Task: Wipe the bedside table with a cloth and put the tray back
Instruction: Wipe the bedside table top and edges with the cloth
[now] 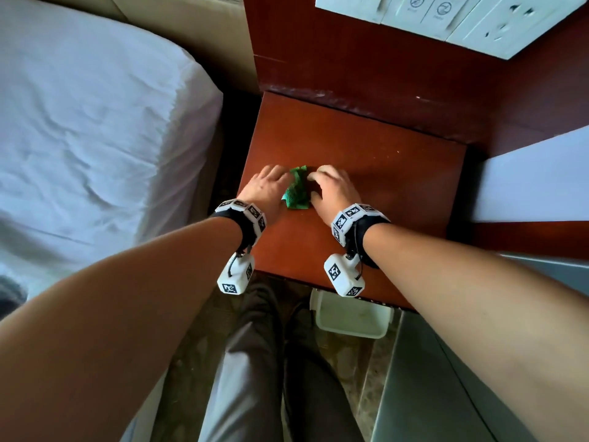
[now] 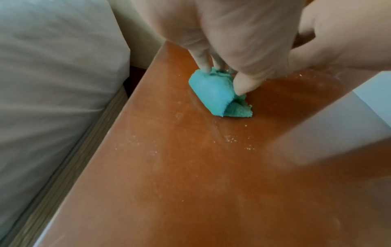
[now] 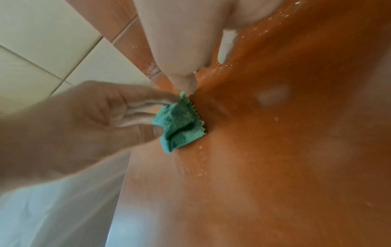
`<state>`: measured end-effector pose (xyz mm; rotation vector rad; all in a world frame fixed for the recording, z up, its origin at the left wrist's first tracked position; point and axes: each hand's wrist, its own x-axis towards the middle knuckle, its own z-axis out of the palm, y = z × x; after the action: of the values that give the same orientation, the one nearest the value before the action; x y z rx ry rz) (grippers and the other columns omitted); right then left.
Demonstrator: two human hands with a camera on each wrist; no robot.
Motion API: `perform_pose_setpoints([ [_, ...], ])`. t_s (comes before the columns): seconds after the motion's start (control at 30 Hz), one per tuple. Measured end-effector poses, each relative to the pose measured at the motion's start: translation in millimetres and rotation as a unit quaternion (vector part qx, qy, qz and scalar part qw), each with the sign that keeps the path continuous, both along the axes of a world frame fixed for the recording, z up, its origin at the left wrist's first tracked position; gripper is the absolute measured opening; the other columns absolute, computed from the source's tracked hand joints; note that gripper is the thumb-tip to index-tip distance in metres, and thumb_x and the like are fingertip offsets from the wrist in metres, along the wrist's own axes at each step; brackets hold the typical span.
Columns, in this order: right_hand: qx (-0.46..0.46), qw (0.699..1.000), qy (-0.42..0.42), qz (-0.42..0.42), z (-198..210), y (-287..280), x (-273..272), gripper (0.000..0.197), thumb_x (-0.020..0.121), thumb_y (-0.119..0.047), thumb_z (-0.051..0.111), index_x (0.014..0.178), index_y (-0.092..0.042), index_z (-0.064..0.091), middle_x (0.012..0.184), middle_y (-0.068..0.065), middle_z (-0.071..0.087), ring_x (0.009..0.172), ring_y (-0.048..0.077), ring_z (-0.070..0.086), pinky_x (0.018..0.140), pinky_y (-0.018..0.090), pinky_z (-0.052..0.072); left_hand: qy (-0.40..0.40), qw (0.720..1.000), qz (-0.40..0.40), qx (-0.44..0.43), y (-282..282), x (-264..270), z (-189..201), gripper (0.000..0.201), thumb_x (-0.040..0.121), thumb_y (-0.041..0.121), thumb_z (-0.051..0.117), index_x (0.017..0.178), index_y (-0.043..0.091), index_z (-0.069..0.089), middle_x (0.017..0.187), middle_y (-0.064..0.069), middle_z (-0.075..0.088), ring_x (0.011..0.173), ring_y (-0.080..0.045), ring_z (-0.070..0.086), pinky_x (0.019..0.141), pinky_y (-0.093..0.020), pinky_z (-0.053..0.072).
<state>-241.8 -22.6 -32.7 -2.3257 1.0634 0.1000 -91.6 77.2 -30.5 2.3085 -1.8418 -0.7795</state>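
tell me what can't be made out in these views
- Tray: head view, far end hidden under the bedside table and the right wrist camera.
- Cloth: edges covered by the left hand and right hand.
- Right hand's grip: right wrist view, blurred fingers.
- Switch panel: cut off, labels too small.

Both hands (image 1: pixel 269 186) (image 1: pixel 333 188) flank green cloth (image 1: pixel 296 189) on bedside table (image 1: pixel 382 173).

Soft daylight; glare whitens the tabletop (image 3: pixel 275 150) toward three o'clock. Both wrist views are washed-out and blurry, edges bowed; head view sharper.
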Motion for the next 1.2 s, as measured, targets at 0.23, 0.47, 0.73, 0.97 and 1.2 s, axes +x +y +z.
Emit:
perform_pose_setpoints([
  [0.23,0.014,0.997,0.05,0.052,-9.6,37.8,20.9,0.048,0.089,-0.029,0.057,0.136,-0.028,0.049,0.137,-0.007,0.044,0.115,0.026,0.043,0.081,0.036,0.047,-0.083,0.986,0.043,0.136,50.2,15.1,-9.8,0.133,0.052,0.043,0.09,0.153,0.009,0.01,0.159,-0.012,0.006,0.147,-0.031,0.005,0.116,-0.045,0.026],
  [0.47,-0.015,0.996,0.06,0.064,-14.2,70.3,0.4,0.035,0.088,-0.031,0.058,0.123,-0.031,0.06,0.122,-0.009,0.053,0.11,0.021,0.045,0.075,0.034,0.048,-0.122,0.968,-0.038,0.218,60.9,7.3,-27.3,0.154,0.045,0.056,0.089,0.152,0.003,-0.008,0.16,-0.011,-0.016,0.149,-0.03,-0.005,0.121,-0.038,0.012],
  [0.73,-0.08,0.993,0.088,0.013,-16.6,60.2,-60.4,0.033,0.082,-0.015,0.069,0.113,-0.022,0.066,0.116,0.0,0.053,0.104,0.028,0.049,0.081,0.04,0.049,-0.116,0.969,-0.051,0.214,63.6,13.4,-31.2,0.158,0.043,0.06,0.088,0.151,0.003,-0.014,0.158,-0.01,-0.022,0.148,-0.029,-0.009,0.121,-0.039,0.016],
  [0.97,-0.034,0.995,0.074,-0.052,-15.5,77.5,5.1,0.044,0.083,-0.014,0.066,0.124,-0.023,0.054,0.133,-0.005,0.047,0.115,0.026,0.045,0.076,0.038,0.052,-0.122,0.969,-0.057,0.205,62.4,13.6,-30.9,0.157,0.043,0.061,0.087,0.151,0.002,-0.011,0.159,-0.01,-0.021,0.148,-0.028,-0.008,0.121,-0.037,0.015],
  [1.2,-0.014,0.994,0.109,-0.015,-16.9,91.7,22.0,0.054,0.082,-0.007,0.064,0.13,-0.029,0.049,0.133,-0.004,0.043,0.118,0.025,0.042,0.074,0.04,0.055,-0.101,0.973,-0.052,0.199,51.5,18.0,-22.0,0.141,0.053,0.055,0.086,0.154,0.013,-0.003,0.161,-0.007,-0.003,0.148,-0.029,0.003,0.119,-0.04,0.022],
])
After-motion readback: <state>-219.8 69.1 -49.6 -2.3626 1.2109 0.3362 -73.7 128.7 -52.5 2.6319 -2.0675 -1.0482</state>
